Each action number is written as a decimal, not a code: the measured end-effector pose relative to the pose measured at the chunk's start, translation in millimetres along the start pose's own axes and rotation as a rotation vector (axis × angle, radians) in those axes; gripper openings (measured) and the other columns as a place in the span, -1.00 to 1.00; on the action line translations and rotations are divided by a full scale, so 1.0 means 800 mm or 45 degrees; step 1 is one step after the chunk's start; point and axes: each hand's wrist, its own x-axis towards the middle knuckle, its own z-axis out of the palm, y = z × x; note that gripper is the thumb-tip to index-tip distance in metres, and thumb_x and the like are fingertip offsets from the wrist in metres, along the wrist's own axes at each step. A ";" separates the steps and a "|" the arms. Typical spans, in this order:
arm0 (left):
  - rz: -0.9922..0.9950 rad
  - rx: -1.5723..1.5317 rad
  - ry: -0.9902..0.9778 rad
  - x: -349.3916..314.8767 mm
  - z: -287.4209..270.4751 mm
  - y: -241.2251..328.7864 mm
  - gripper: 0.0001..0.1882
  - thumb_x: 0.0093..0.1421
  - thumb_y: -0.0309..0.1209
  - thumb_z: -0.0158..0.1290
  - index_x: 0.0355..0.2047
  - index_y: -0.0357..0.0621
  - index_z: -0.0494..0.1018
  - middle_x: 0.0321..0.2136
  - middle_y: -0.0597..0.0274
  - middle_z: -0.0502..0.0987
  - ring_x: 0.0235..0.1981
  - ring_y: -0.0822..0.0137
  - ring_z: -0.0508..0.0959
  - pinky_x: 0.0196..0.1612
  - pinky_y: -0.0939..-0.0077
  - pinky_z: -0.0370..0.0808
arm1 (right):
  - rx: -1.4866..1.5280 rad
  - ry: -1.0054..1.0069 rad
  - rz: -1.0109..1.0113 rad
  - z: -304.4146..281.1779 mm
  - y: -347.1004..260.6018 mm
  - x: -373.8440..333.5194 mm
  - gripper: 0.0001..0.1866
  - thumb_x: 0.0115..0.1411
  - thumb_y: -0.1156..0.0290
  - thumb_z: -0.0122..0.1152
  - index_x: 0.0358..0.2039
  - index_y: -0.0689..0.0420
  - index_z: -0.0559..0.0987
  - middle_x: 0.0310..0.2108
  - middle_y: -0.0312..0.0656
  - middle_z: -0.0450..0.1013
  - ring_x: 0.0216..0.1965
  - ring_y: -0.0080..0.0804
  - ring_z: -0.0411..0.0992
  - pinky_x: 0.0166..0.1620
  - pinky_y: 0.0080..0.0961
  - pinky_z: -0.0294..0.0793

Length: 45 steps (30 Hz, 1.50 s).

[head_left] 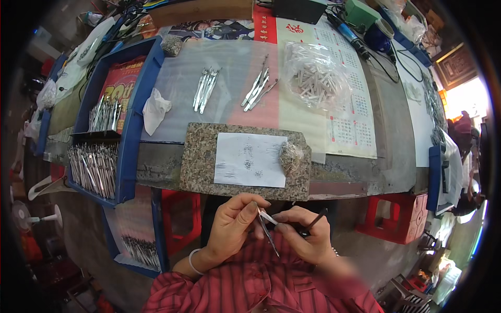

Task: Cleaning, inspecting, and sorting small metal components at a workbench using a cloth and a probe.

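Close in front of my body, my left hand (230,225) pinches a slim, pointed metal tool that looks like tweezers (272,242), its tip slanting down toward my shirt. My right hand (307,236) meets it, thumb and forefinger closed on a small white tube (269,217) against the tool. A dark thin stick (317,219) is also tucked between the right fingers. Just beyond both hands, a speckled stone slab (198,156) bears a white paper (229,159) with dark smudges. A small clear bag of tiny parts (292,158) rests at the paper's right edge.
Two groups of silver tweezers-like tools (207,89) lie on the table mat. A clear bag of white tubes (315,78) sits at the far right of them. On the left, a blue tray (128,172) holds many more tools. Red stools (404,219) stand beneath the table.
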 end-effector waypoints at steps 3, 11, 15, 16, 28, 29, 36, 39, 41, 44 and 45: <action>0.005 -0.006 0.013 -0.001 0.004 0.001 -0.73 0.35 -0.32 -0.08 -0.11 -0.29 0.41 -0.42 0.26 0.49 -0.56 0.53 0.48 -0.49 0.71 0.44 | -0.087 0.037 -0.029 0.003 -0.002 -0.004 -0.79 0.01 0.71 0.20 -0.29 0.28 0.57 -0.51 -0.20 0.46 -0.50 -0.51 0.42 -0.44 -0.64 0.34; 0.059 0.073 0.036 0.000 0.003 -0.003 -0.74 0.36 -0.33 -0.08 -0.11 -0.28 0.41 -0.42 0.27 0.49 -0.55 0.54 0.49 -0.48 0.73 0.43 | -0.313 0.116 -0.267 0.010 0.003 -0.003 -0.73 -0.07 0.71 0.22 -0.30 0.23 0.58 -0.59 -0.19 0.43 -0.65 -0.45 0.39 -0.59 -0.60 0.31; 0.100 0.195 0.065 -0.001 0.002 -0.007 -0.76 0.35 -0.34 -0.08 -0.14 -0.28 0.41 -0.45 0.27 0.49 -0.54 0.54 0.51 -0.45 0.72 0.45 | -0.485 0.083 -0.382 0.011 0.008 -0.007 -0.65 -0.11 0.71 0.23 -0.23 0.23 0.56 -0.57 -0.17 0.42 -0.65 -0.37 0.41 -0.63 -0.53 0.33; 0.108 0.213 0.079 -0.001 0.002 -0.009 -0.77 0.35 -0.35 -0.07 -0.15 -0.28 0.41 -0.46 0.27 0.49 -0.53 0.54 0.52 -0.44 0.71 0.45 | -0.555 0.056 -0.427 0.011 0.009 -0.008 -0.62 -0.13 0.71 0.23 -0.21 0.23 0.55 -0.56 -0.17 0.42 -0.65 -0.36 0.41 -0.64 -0.51 0.34; 0.105 0.195 0.078 -0.009 -0.006 0.000 -0.81 0.34 -0.41 -0.05 -0.17 -0.30 0.41 -0.45 0.25 0.52 -0.46 0.55 0.53 -0.38 0.73 0.46 | -0.704 0.023 -0.586 0.023 0.015 -0.007 -0.58 -0.21 0.54 0.28 -0.21 0.21 0.56 -0.56 -0.28 0.37 -0.61 -0.44 0.39 -0.62 -0.52 0.36; 0.076 0.205 0.056 -0.009 -0.009 0.005 -0.84 0.32 -0.45 -0.03 -0.18 -0.30 0.44 -0.45 0.28 0.52 -0.44 0.56 0.53 -0.38 0.73 0.46 | -0.738 -0.011 -0.604 0.020 0.012 -0.005 -0.60 -0.20 0.52 0.28 -0.23 0.19 0.57 -0.56 -0.30 0.38 -0.61 -0.46 0.39 -0.61 -0.54 0.36; 0.326 1.130 -0.445 0.014 -0.034 0.075 -0.90 0.13 -0.58 0.13 -0.31 -0.26 0.53 -0.41 0.19 0.57 -0.41 0.38 0.59 -0.35 0.58 0.49 | -0.887 -0.273 -0.759 -0.002 -0.021 0.037 -0.66 -0.15 0.47 0.29 -0.27 0.13 0.59 -0.55 -0.35 0.39 -0.60 -0.51 0.37 -0.60 -0.57 0.34; 0.617 1.218 -0.348 0.026 -0.037 0.087 -0.85 0.07 -0.58 0.16 -0.31 -0.24 0.52 -0.40 0.13 0.57 -0.39 0.23 0.60 -0.34 0.50 0.50 | -0.946 -0.184 -0.770 -0.005 -0.040 0.064 -0.70 -0.09 0.44 0.33 -0.27 0.14 0.58 -0.46 -0.29 0.46 -0.56 -0.46 0.40 -0.56 -0.55 0.38; 0.624 1.241 -0.201 0.031 -0.041 0.094 -0.88 0.05 -0.60 0.18 -0.36 -0.22 0.53 -0.44 0.15 0.58 -0.41 0.25 0.59 -0.34 0.52 0.46 | -0.871 -0.028 -0.765 -0.013 -0.044 0.085 -0.66 0.01 0.31 0.33 -0.22 0.20 0.55 -0.43 -0.15 0.48 -0.48 -0.25 0.46 -0.48 -0.43 0.46; 0.948 1.508 0.046 0.056 -0.064 0.085 -0.88 0.01 -0.58 0.19 -0.40 -0.20 0.49 -0.44 0.19 0.56 -0.39 0.19 0.55 -0.21 0.36 0.35 | -0.565 0.129 -0.607 -0.018 -0.042 0.094 -0.59 0.30 0.13 -0.06 -0.21 0.26 0.54 -0.25 -0.03 0.52 -0.40 -0.17 0.48 -0.37 -0.36 0.47; 0.954 1.497 0.044 0.060 -0.067 0.081 -0.88 0.01 -0.58 0.19 -0.40 -0.20 0.49 -0.44 0.19 0.56 -0.39 0.19 0.55 -0.21 0.36 0.35 | -0.556 0.145 -0.705 -0.017 -0.039 0.104 -0.57 0.33 0.13 -0.14 -0.21 0.26 0.53 -0.22 0.00 0.52 -0.40 -0.15 0.48 -0.33 -0.34 0.47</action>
